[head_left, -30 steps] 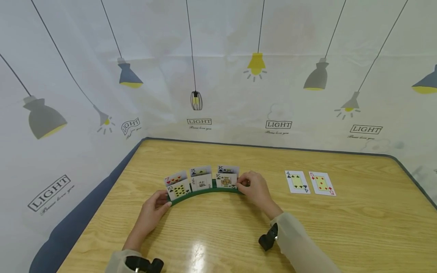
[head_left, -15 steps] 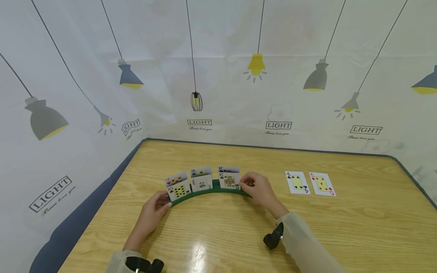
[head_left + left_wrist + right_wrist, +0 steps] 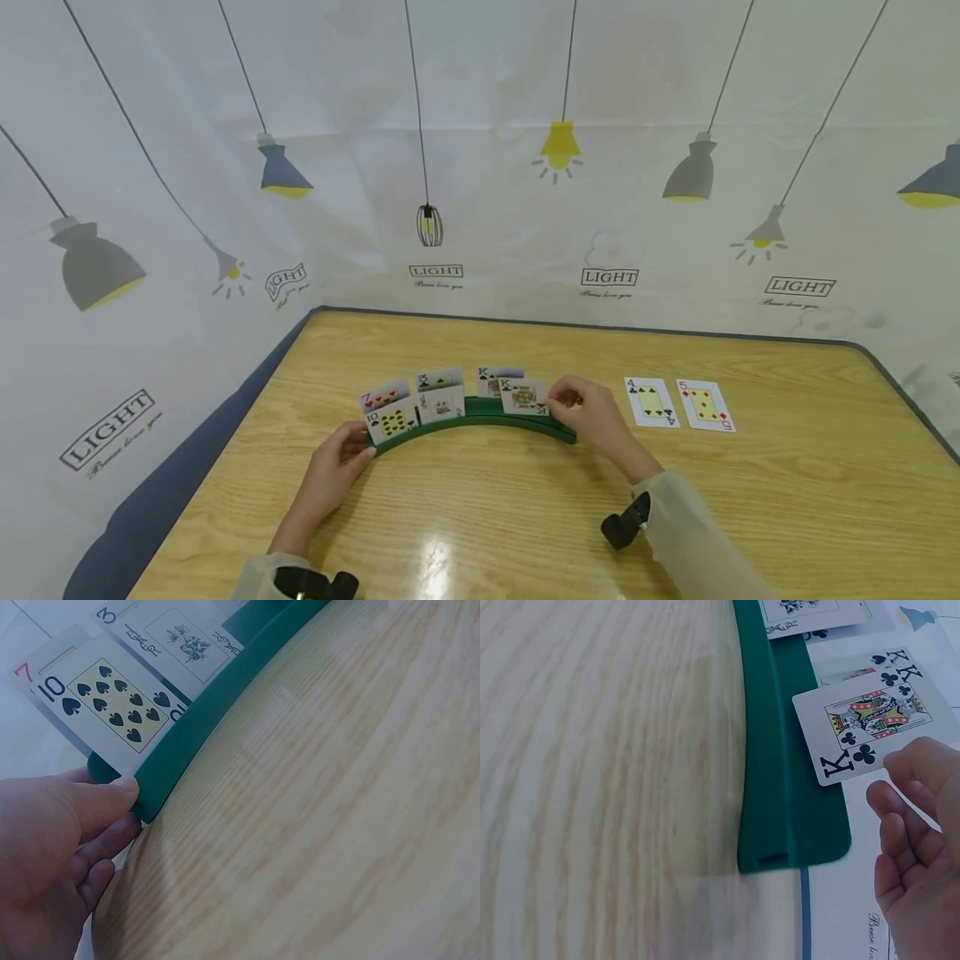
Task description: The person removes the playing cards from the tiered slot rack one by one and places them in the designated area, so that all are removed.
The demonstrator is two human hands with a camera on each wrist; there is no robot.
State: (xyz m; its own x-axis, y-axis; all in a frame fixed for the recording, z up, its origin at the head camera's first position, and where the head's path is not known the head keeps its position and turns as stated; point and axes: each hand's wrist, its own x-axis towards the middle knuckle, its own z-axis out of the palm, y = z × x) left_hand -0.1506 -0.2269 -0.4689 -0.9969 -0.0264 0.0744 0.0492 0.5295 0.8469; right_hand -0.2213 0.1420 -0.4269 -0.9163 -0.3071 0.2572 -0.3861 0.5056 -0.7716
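Left hand point(image 3: 335, 467): you're pinching the end of the green card holder point(image 3: 483, 408), your thumb pressing its front.
Right hand point(image 3: 588, 417): you're pinching the king of clubs point(image 3: 525, 397) by its near edge.
King of clubs: it's tilting just left of your right hand, overlapping the holder and partly covering the king of spades point(image 3: 489, 383).
Ten of spades point(image 3: 392, 421): it's standing just above your left hand.
Four of clubs point(image 3: 651, 402), five of diamonds point(image 3: 706, 406): they're lying right of your right hand.
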